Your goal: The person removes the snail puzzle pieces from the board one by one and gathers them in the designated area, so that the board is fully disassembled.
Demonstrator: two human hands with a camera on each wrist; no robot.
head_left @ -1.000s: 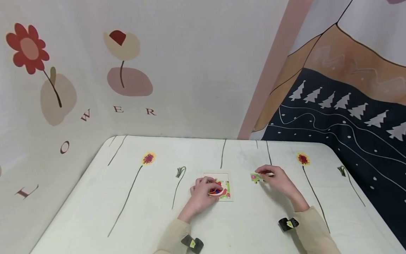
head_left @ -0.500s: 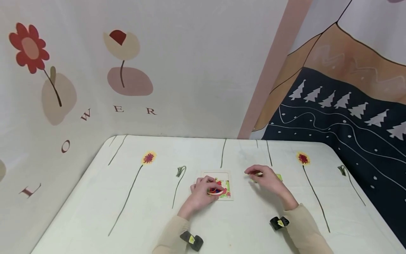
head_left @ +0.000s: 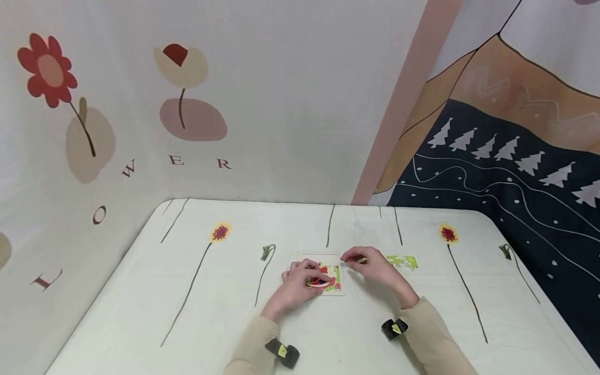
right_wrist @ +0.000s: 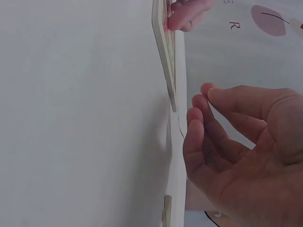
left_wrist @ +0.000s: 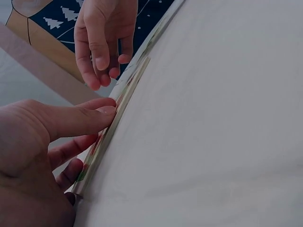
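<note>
In the head view my left hand (head_left: 300, 281) rests on a small puzzle board (head_left: 319, 258) and covers much of its left side. Red, blue and green puzzle pieces (head_left: 334, 281) show on the board's lower part, while its upper strip is pale. The left wrist view has the thumb and fingertips of this hand touching the board (left_wrist: 102, 144). Just right of the board's upper corner hovers my right hand (head_left: 372, 265), its fingers loosely bent and the thumb close to the index finger. Nothing shows between those fingertips in the right wrist view.
Green puzzle pieces (head_left: 403, 261) lie on the table right of my right hand, which may hide others. The white table cover (head_left: 197, 333) has printed flowers (head_left: 220, 232). A printed curtain (head_left: 290, 104) hangs behind the table. Each forearm wears a dark wrist camera (head_left: 395, 329).
My right hand has moved left, from beside the loose green pieces to the board's upper right corner, uncovering some pieces behind it. My left hand stays on the board.
</note>
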